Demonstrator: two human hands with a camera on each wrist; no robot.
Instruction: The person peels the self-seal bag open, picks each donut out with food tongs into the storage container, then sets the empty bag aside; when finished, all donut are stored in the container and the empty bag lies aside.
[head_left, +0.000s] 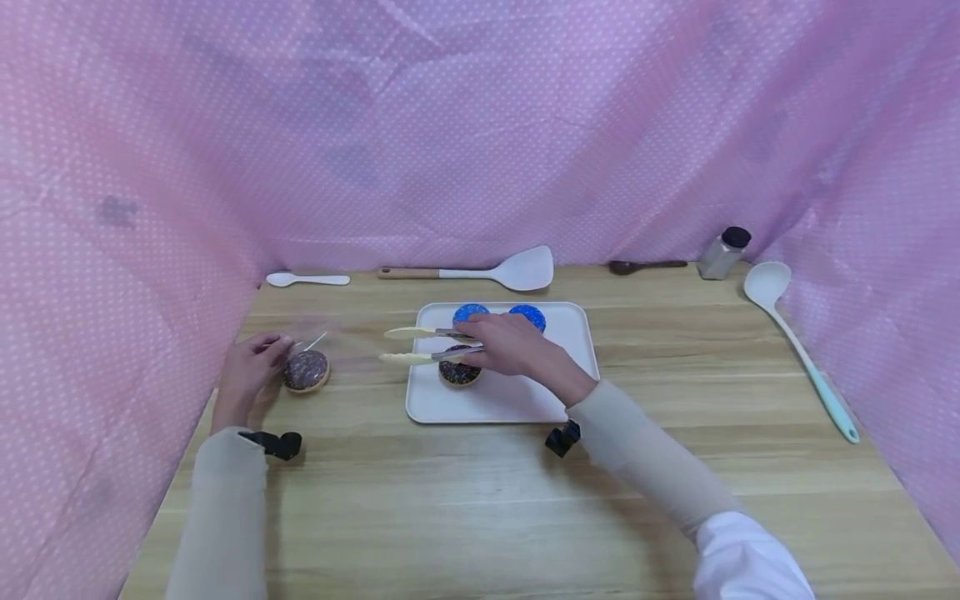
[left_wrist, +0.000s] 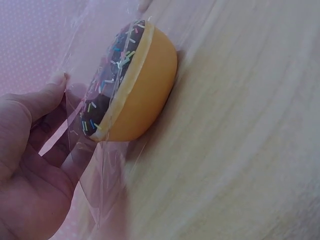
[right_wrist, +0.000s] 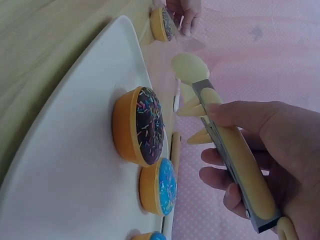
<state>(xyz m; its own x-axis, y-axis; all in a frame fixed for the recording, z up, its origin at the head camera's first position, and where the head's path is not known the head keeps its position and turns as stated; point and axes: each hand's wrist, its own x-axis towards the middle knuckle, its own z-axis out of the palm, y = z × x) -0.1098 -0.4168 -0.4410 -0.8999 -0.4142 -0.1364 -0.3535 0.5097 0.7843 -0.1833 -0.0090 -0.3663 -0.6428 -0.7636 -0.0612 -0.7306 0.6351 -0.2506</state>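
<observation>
At the left, my left hand (head_left: 251, 367) pinches the edge of a clear plastic bag (left_wrist: 87, 175). A toy doughnut with chocolate icing and sprinkles (head_left: 306, 371) rests on the table there; film covers its iced side, and whether it lies inside the bag I cannot tell. Over the white tray (head_left: 517, 404), my right hand (head_left: 517, 343) grips metal tongs with cream tips (right_wrist: 242, 172), pointing left, the tips apart with nothing between them. Below them on the tray sits another chocolate doughnut (right_wrist: 150, 125). Two blue-iced doughnuts, one light (head_left: 470, 312) and one darker (head_left: 529, 316), lie behind it.
Along the back edge are a white spoon (head_left: 307, 279), a white spatula with wooden handle (head_left: 525, 271), a dark wooden spoon (head_left: 647, 266) and a black-lidded jar (head_left: 723, 252). A ladle (head_left: 802, 350) lies at the right. Pink dotted cloth (head_left: 480, 125) surrounds the table.
</observation>
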